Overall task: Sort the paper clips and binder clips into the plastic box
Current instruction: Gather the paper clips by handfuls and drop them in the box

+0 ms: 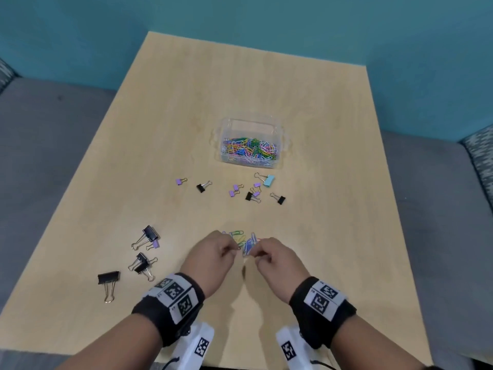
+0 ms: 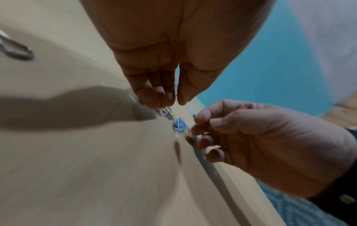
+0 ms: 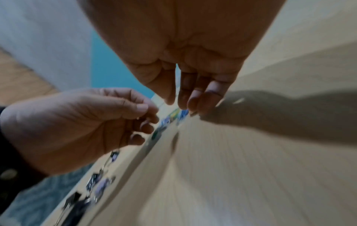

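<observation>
A clear plastic box [image 1: 280, 134] holding many coloured paper clips stands mid-table. A small pile of loose paper clips [image 1: 244, 240] [image 2: 179, 124] [image 3: 173, 116] lies near the front edge. Both hands meet over this pile. My left hand [image 1: 234, 249] [image 2: 175, 104] [image 3: 150, 117] has thumb and fingers drawn together, pinching clips at the pile's left side. My right hand [image 1: 254, 256] [image 3: 174, 104] [image 2: 197, 122] pinches at the pile's right side, with pale clips showing between its curled fingers. Small purple, black and blue binder clips [image 1: 253, 192] lie just before the box.
Larger black binder clips [image 1: 145, 244] and one big black clip [image 1: 108, 279] lie at the front left. Two lone small clips [image 1: 204, 186] sit left of centre. The wooden table [image 1: 240, 89] stands against a teal wall, with grey seating on both sides.
</observation>
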`<action>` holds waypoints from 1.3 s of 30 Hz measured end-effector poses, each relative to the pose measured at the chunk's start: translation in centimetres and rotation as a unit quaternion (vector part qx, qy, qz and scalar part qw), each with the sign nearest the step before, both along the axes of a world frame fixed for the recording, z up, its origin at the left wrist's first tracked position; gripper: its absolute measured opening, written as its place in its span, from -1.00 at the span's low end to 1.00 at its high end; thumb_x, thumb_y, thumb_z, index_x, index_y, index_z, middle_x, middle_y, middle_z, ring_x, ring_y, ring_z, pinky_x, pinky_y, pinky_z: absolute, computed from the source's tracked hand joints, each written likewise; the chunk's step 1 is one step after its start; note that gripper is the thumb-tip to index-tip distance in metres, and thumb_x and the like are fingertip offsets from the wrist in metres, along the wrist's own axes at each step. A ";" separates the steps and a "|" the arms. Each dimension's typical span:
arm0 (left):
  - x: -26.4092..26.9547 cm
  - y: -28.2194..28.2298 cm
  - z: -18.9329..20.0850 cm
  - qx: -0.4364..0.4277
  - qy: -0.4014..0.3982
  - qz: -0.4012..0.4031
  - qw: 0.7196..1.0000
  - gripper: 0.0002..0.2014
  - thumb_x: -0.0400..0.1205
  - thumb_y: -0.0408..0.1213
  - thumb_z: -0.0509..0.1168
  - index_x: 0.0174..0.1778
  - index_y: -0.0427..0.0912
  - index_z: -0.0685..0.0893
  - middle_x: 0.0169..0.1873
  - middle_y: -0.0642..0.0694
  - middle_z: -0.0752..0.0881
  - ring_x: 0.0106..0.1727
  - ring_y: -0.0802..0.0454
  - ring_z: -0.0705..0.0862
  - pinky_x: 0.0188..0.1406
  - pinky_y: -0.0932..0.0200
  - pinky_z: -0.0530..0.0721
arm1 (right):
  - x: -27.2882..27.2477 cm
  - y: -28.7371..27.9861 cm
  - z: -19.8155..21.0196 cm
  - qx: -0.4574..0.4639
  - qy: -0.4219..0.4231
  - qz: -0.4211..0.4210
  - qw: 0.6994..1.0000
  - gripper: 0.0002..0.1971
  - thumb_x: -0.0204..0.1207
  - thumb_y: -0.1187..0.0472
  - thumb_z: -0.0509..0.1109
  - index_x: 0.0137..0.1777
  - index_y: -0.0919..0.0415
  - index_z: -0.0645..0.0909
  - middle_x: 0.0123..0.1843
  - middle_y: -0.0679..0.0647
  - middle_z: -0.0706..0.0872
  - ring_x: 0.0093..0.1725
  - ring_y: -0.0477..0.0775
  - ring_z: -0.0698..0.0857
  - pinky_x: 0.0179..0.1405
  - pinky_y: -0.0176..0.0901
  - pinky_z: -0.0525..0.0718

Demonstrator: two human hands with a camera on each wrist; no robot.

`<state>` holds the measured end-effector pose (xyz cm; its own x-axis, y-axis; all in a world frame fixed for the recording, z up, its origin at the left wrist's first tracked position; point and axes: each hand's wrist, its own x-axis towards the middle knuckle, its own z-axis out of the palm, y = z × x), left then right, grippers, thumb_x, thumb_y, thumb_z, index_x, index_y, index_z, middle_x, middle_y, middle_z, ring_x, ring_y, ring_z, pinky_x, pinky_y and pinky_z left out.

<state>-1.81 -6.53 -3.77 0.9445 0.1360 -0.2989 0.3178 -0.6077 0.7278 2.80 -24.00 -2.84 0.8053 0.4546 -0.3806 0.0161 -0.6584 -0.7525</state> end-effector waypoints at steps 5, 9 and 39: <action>-0.2 2.1 -0.3 0.082 0.022 0.024 0.996 -0.59 0.48 -0.19 0.44 0.26 -0.03 0.61 0.04 -0.02 0.52 0.04 -0.04 0.57 0.07 0.10 0.55 | 0.7 -2.9 -1.0 -0.137 -0.082 -0.026 0.987 -0.61 0.46 0.18 0.37 0.30 -0.01 0.50 0.12 -0.03 0.46 0.06 0.09 0.57 0.02 -0.12 0.55; 0.5 0.8 -0.8 0.150 0.032 -0.058 0.986 -0.36 0.45 -0.12 0.44 0.46 0.02 0.42 0.17 -0.05 0.45 0.17 -0.08 0.42 0.16 0.13 0.48 | 0.1 -1.8 -1.5 -0.185 -0.097 0.036 0.977 -0.39 0.39 0.06 0.46 0.42 -0.09 0.30 0.19 -0.03 0.34 0.19 0.10 0.39 0.17 -0.10 0.54; 5.3 1.2 -0.1 0.009 0.112 0.015 0.994 -0.90 0.50 -0.40 0.31 -0.28 -0.13 0.68 -0.39 0.09 0.61 -0.30 -0.03 0.67 -0.32 0.20 0.56 | 5.4 0.8 0.0 -0.276 -0.117 0.180 0.937 -0.86 0.52 0.39 0.19 -0.10 0.13 0.38 -0.08 0.10 0.46 -0.44 0.11 0.39 -0.52 -0.09 0.31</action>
<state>3.47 -5.32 -3.88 0.8504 0.1702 -0.4978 0.4881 -0.6083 0.6259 8.18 -23.16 -2.86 0.7285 0.4989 -0.4695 0.4334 -0.8664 -0.2480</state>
